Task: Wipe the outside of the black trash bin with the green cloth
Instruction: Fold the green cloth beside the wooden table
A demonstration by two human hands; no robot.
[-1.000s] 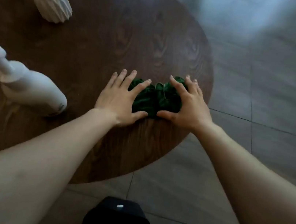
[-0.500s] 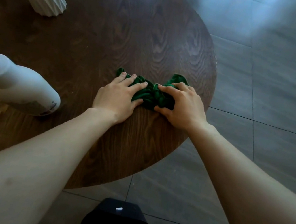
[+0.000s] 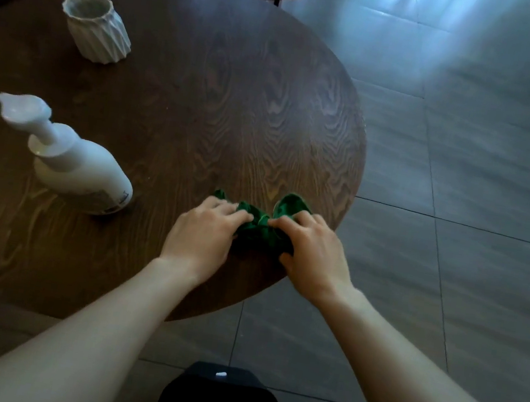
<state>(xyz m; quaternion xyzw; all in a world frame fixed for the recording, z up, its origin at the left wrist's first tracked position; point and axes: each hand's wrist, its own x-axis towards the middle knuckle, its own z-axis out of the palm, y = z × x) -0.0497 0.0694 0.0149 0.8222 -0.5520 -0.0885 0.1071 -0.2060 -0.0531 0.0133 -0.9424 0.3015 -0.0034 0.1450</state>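
Green cloth (image 3: pixel 264 231), bunched into a soft, crumpled wad near the right-hand edge of the round wooden table (image 3: pixel 202 105). Being light and limp, it should compress readily and offer no firm handle; a gathering hold on the central bulk looks most secure, since loose corners would trail. Left hand (image 3: pixel 205 231) and right hand (image 3: pixel 310 247) lie palm-down on either side, forearms extended forward, fingers curled inward and closed on the fabric between them. Black trash bin (image 3: pixel 220 400) stands on the tiled floor below the table's near edge, well apart from the cloth and not yet wiped. A white pump bottle (image 3: pixel 79 168) and ribbed white cup (image 3: pixel 97 27) stand to the left.
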